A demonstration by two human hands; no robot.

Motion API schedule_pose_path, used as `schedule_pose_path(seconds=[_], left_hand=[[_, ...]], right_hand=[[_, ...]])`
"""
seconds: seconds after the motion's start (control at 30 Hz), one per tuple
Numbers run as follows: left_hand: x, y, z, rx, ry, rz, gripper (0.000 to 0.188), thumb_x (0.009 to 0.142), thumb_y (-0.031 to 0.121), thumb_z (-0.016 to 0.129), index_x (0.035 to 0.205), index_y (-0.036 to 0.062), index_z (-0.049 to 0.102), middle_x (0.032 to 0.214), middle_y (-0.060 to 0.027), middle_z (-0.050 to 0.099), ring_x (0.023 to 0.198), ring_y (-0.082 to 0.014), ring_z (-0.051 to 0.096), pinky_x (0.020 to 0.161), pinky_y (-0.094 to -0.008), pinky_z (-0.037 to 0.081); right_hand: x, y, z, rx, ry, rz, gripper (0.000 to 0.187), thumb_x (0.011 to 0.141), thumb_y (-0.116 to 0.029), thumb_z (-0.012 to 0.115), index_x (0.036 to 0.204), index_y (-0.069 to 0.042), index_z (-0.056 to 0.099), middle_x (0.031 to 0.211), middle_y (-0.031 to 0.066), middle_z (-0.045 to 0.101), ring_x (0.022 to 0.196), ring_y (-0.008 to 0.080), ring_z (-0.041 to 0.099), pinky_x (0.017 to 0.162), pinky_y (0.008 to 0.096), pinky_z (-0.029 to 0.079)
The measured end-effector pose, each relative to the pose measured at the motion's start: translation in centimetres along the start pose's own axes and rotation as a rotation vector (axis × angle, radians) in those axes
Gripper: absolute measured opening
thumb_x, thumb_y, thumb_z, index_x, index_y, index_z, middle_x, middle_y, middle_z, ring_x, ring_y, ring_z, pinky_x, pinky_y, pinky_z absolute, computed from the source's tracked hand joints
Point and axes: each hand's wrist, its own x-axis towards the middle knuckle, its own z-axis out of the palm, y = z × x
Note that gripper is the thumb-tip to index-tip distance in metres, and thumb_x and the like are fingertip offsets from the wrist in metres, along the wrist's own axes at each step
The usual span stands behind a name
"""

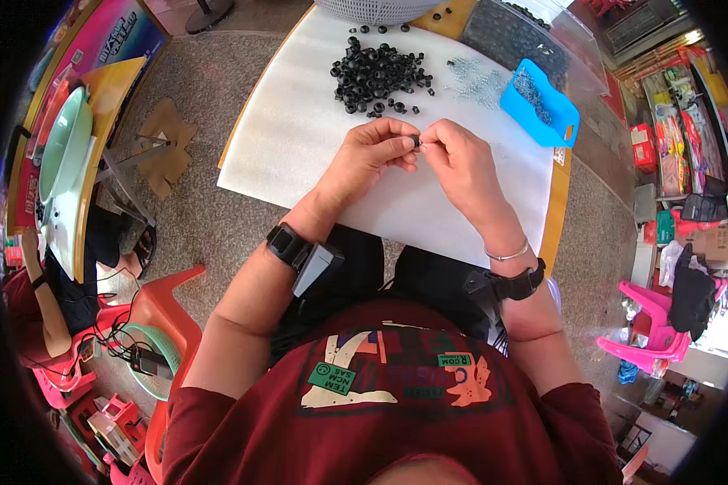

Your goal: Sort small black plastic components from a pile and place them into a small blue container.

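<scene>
Holds a small black round part [416,141] in the left hand [378,151], near the centre of the frame, pinched narrowly between thumb and forefinger, with the other fingers loosely curled underneath. Brings the right hand [463,166] in from the right, with thumb and forefinger bent almost together at the right end of the same part. Cannot tell from this view whether gripping the part itself or some tiny piece with the right fingertips. Works above a white, foam-like sheet [291,129] spread over a wooden table [560,190].

Has just beyond the left hand, at upper centre, a loose pile of small black parts [376,77], touching neither hand. Has farther right a thin scatter of tiny bluish-grey pieces [477,81], and next to it, at upper right, a bright blue plastic basket [564,105] with more such pieces inside. Wears a black wrist device [284,241] on the left wrist, and a thin silver bangle [510,252] plus a black strap [522,283] on the right.
</scene>
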Motion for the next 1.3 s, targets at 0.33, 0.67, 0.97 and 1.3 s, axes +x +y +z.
schedule_pose_path(seconds=[0.33, 0.67, 0.97, 1.3], left_hand=[[-0.2, 0.3, -0.6, 0.075, -0.013, -0.011, 0.018, 0.092, 0.006, 0.059, 0.108, -0.003, 0.06, 0.096, -0.008, 0.064, 0.078, -0.0152, 0.063, 0.076, -0.0282, 0.052], [-0.3, 1.2, -0.1, 0.03, -0.08, -0.095, 0.019, 0.094, 0.01, 0.057, 0.107, -0.0035, 0.061, 0.095, -0.0075, 0.064, 0.077, -0.0125, 0.062, 0.076, -0.0269, 0.053], [0.0, 0.5, -0.7, -0.14, -0.02, -0.053, 0.02, 0.096, 0.007, 0.051, 0.113, -0.0036, 0.057, 0.098, -0.0101, 0.063, 0.077, -0.0146, 0.062, 0.076, -0.0276, 0.054], [0.4, 0.4, -0.7, -0.243, 0.013, -0.042, 0.022, 0.096, 0.004, 0.049, 0.116, -0.0039, 0.055, 0.101, -0.0128, 0.063, 0.084, -0.0157, 0.063, 0.08, -0.0302, 0.056]], right_hand=[[0.5, 0.2, 0.4, 0.247, -0.055, 0.16, 0.01, 0.084, -0.004, 0.062, 0.084, -0.001, 0.053, 0.074, 0.0065, 0.057, 0.069, 0.0161, 0.055, 0.063, 0.0297, 0.046], [1.2, 2.0, 0.3, 0.664, -0.202, 0.32, 0.018, 0.085, -0.015, 0.069, 0.09, -0.004, 0.055, 0.085, 0.0003, 0.057, 0.081, 0.007, 0.05, 0.071, 0.0226, 0.042], [2.2, 2.7, 0.3, 0.754, -0.096, 0.433, 0.014, 0.085, -0.015, 0.068, 0.09, -0.004, 0.06, 0.085, 0.0025, 0.059, 0.078, 0.0125, 0.055, 0.071, 0.0277, 0.045], [4.3, 7.0, 4.0, -0.273, 0.19, -0.1, 0.008, 0.079, -0.003, 0.064, 0.086, -0.003, 0.063, 0.078, 0.0133, 0.059, 0.075, 0.0309, 0.061, 0.067, 0.0409, 0.049]])
